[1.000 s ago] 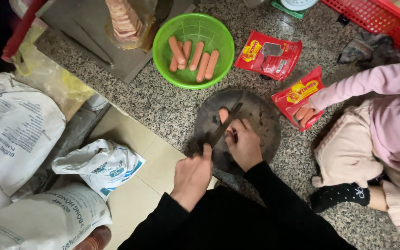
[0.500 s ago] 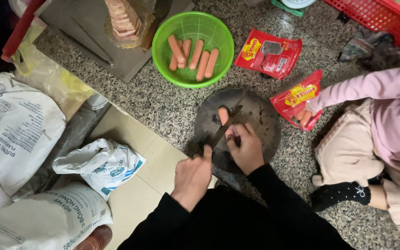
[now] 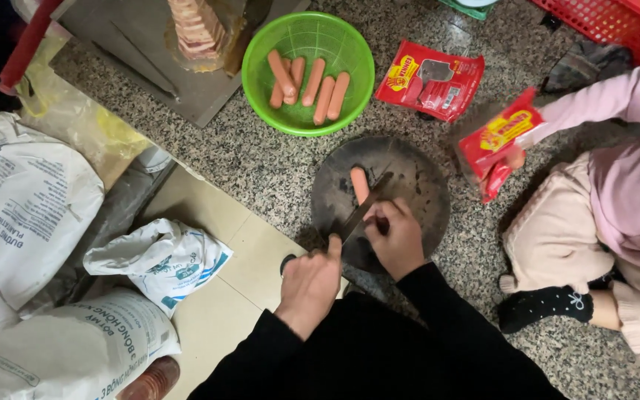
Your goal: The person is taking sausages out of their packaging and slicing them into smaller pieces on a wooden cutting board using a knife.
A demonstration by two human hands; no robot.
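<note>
Here, on the round dark cutting board [image 3: 416, 185] in the middle of the view, lies one sausage [image 3: 359, 184], and I judge it to be soft, light and a little slippery in its smooth skin, so it could roll or slide under a blade if nobody pins it. From the board's centre it is at about 10 o'clock, pointing toward 12. It is pale orange-pink, short, with a rounded end, and its near end is hidden under my right hand [image 3: 398, 237]. That hand is curled, the fingers pressed together down onto this end of the sausage, which I think is the good place to hold, a bit back from the cut. My left hand [image 3: 312, 280], at 7 o'clock from the board, is closed around the handle of a knife [image 3: 364, 209]; the thumb points up along it, and the dark blade lies slanted across the sausage. Whether the edge is already in the meat I cannot tell. At 12 o'clock a green bowl [image 3: 351, 44] holds five more sausages. A red wrapper [image 3: 430, 80] lies at 1 o'clock, and another person's hand at 3 o'clock holds a second red wrapper [image 3: 499, 141].
</note>
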